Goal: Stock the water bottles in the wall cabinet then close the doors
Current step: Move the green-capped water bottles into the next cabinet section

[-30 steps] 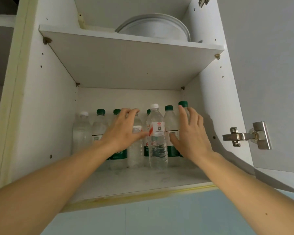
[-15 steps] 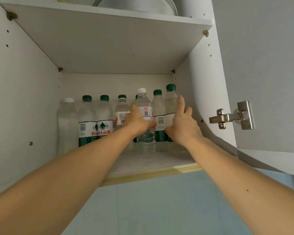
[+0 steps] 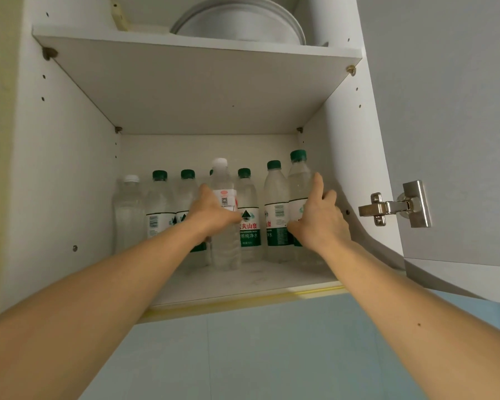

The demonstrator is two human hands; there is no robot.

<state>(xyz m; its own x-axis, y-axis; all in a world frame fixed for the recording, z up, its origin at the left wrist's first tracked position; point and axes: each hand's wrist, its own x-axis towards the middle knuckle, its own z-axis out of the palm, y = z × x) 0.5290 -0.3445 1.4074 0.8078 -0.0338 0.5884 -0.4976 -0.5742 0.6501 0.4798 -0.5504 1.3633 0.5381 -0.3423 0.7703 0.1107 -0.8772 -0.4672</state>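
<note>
Water bottles, clear plastic ones, mostly green caps with a couple of white, are lined up along the back of the lower shelf (image 3: 243, 284) in the white wall cabinet. Left hand (image 3: 211, 215) is wrapped around the white-capped bottle (image 3: 224, 243) at label height; it stands out front of the row. Right hand (image 3: 318, 217) cups the rightmost green-capped bottle (image 3: 299, 183) by the side wall. They look full, so probably hefty, and thin plastic dents and slips, so I'd grab mid-body. Grey door (image 3: 445, 111) is wide open, with white plates (image 3: 243, 24) above.
</note>
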